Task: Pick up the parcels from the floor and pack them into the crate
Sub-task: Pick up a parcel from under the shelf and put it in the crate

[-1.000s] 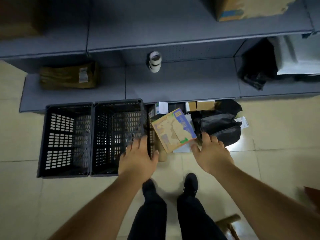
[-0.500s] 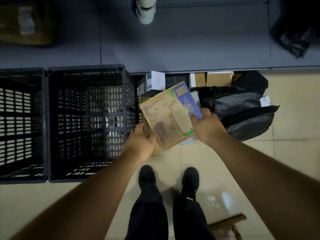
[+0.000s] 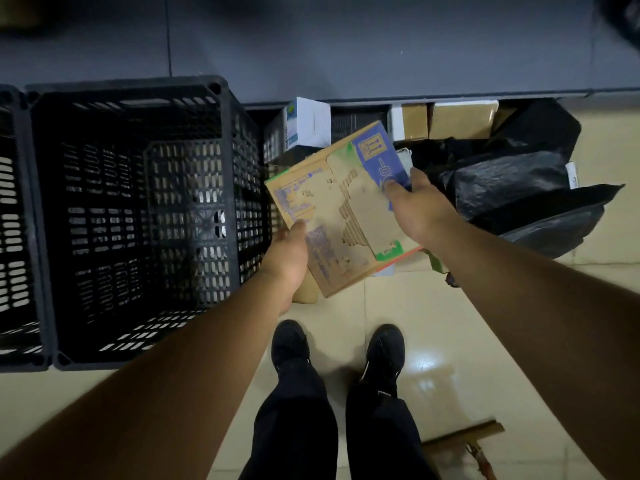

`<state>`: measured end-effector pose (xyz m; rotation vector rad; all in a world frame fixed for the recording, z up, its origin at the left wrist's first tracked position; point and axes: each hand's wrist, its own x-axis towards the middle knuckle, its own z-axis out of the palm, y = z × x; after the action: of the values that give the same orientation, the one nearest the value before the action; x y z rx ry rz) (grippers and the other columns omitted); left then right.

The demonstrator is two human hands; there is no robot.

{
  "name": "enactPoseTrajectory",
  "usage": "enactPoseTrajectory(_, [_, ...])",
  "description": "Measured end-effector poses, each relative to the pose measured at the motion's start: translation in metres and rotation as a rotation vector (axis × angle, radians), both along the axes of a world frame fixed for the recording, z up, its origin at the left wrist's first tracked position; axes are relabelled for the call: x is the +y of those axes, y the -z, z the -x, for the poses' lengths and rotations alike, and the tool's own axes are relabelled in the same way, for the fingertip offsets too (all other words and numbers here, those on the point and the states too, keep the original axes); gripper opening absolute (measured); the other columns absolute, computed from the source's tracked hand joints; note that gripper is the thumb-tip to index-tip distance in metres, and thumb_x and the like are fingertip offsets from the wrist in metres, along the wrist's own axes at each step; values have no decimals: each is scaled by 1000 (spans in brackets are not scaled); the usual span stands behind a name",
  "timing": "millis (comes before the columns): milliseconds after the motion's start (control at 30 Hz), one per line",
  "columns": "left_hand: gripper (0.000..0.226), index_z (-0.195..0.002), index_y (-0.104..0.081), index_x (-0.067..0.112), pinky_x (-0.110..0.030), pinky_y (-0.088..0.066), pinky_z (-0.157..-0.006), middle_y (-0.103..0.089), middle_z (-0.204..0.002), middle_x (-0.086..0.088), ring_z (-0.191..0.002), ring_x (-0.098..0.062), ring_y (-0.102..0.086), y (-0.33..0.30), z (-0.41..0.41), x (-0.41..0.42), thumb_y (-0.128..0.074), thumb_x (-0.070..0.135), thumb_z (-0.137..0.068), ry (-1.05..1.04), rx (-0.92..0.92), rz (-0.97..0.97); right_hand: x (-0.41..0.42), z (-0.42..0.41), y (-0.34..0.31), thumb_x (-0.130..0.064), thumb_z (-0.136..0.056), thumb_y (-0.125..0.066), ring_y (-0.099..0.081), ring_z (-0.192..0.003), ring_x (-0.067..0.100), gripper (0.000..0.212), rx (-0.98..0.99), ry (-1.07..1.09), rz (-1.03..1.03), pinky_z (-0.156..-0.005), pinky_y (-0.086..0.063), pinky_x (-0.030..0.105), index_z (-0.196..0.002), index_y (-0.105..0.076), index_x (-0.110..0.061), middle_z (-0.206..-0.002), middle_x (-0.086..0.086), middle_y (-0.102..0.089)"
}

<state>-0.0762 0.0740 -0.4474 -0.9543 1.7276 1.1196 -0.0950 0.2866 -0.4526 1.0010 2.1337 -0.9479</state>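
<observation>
A flat cardboard parcel (image 3: 341,209) with blue and green print and a torn face is held between both hands just right of the black slatted crate (image 3: 138,216). My left hand (image 3: 287,258) grips its lower left edge, thumb on top. My right hand (image 3: 415,209) grips its right edge, thumb on the blue patch. The parcel is tilted, above other parcels on the floor. The crate's inside shows nothing in it.
A second black crate (image 3: 14,223) stands at the far left. Black plastic bags (image 3: 519,195), a white box (image 3: 306,123) and brown boxes (image 3: 460,119) lie by the grey shelf's (image 3: 346,46) base. My shoes (image 3: 339,348) stand on the tiled floor; a wooden piece (image 3: 464,438) lies behind them.
Both hands reached down and closed on the printed cardboard parcel. The view has moved lower and closer to the crate and the pile.
</observation>
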Motion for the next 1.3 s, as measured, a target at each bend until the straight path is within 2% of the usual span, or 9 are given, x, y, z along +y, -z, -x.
enactPoseTrajectory(133, [44,-129,-63,31,-39,-53,-99,-74,-116,2,-107,-18,-69,-13,3,1,-37,56,-104,-94,-21,-99,-1,2,-14,-51,-94,-40,-55,-111,32,48,-6,17,53,-93,-46,43,-126,-53,-19,-124,8,-57])
enactPoseTrajectory(333, [47,-101,-65,37,-34,-45,-96,-73,-103,9,-102,-11,-66,-71,-1,2,-23,56,-107,-233,47,-165,3,-23,-75,-51,-94,-38,-46,-137,26,57,119,228,187,-116,-35,43,-140,-54,-20,-145,6,-53])
enactPoseTrajectory(433, [48,-94,-61,35,-35,-42,-91,-67,-92,12,-89,-8,-62,-117,0,-1,-19,54,-109,-276,76,-183,1,-37,-116,-65,-92,-32,-58,-124,31,52,64,403,183,-105,-46,46,-120,-64,-35,-133,2,-62])
enactPoseTrajectory(567, [47,-95,-60,35,-41,-41,-105,-63,-95,13,-94,-10,-60,-180,-2,-16,-19,56,-108,-301,90,-211,-9,-51,-181,-60,-100,-41,-73,-75,21,41,89,673,285,-65,-55,34,-101,-69,-29,-89,-3,-74])
enactPoseTrajectory(700, [51,-98,-68,34,-42,-41,-112,-71,-102,9,-102,-13,-64,-244,-9,-38,-25,59,-107,-331,90,-234,-22,-67,-245,-55,-102,-43,-74,-71,15,40,163,726,349,-74,-54,38,-102,-70,-26,-88,-5,-77])
enactPoseTrajectory(800, [50,-103,-69,34,-35,-47,-102,-74,-103,7,-99,-12,-67,-295,-13,-53,-25,57,-107,-348,107,-246,-30,-74,-293,-58,-102,-38,-69,-104,22,45,161,700,407,-110,-41,49,-98,-69,-26,-108,-1,-75])
enactPoseTrajectory(933, [48,-98,-66,30,-13,-52,-59,-77,-79,13,-67,0,-71,-356,-19,-65,-24,49,-110,-343,147,-283,-33,-80,-358,-51,-104,-39,-63,-113,34,52,187,669,417,-112,-40,46,-118,-67,-9,-117,16,-70])
enactPoseTrajectory(1067, [45,-103,-66,28,-24,-44,-85,-70,-121,0,-101,-8,-64,-393,-28,-76,-26,49,-109,-395,208,-289,-32,-91,-391,-52,-104,-39,-67,-104,22,49,195,600,456,-106,-45,38,-122,-66,-16,-102,4,-74])
enactPoseTrajectory(1300, [46,-116,-68,21,-46,-54,-94,-79,-103,-8,-101,-29,-75,-450,-71,-103,-43,57,-103,-469,217,-271,-44,-92,-439,-58,-100,-45,-73,-100,33,49,127,482,515,-104,-47,53,-116,-71,-20,-103,11,-78])
